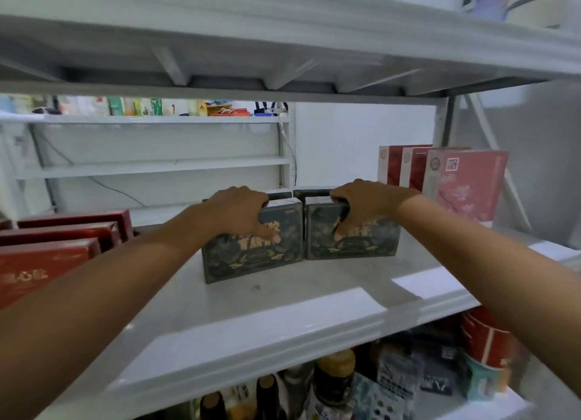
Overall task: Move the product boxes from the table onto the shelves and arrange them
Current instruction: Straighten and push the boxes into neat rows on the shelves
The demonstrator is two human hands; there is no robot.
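On the white middle shelf [283,309] two dark boxes with gold ornament and lettering stand upright side by side, their inner edges touching, set back from the near lip. The left hand [239,212] grips the left dark box [251,259] from above, with its fingers curled over the top edge and its thumb pressed down the front face. The right hand [367,206] holds the right dark box [367,243] the same way, fingers hooked over the top and thumb on the front. Just behind this pair the tops of more dark boxes [314,193] show in a second row. At the left end of the shelf lie long red boxes [47,259] in a row. At the far right a pink box [465,183] stands upright with red and white boxes [405,165] behind it. Another white shelf [283,42] hangs overhead. On the level below stand bottles [333,378] and blurred packets. Far behind, a second rack [157,165] carries small, blurred goods on its top level.
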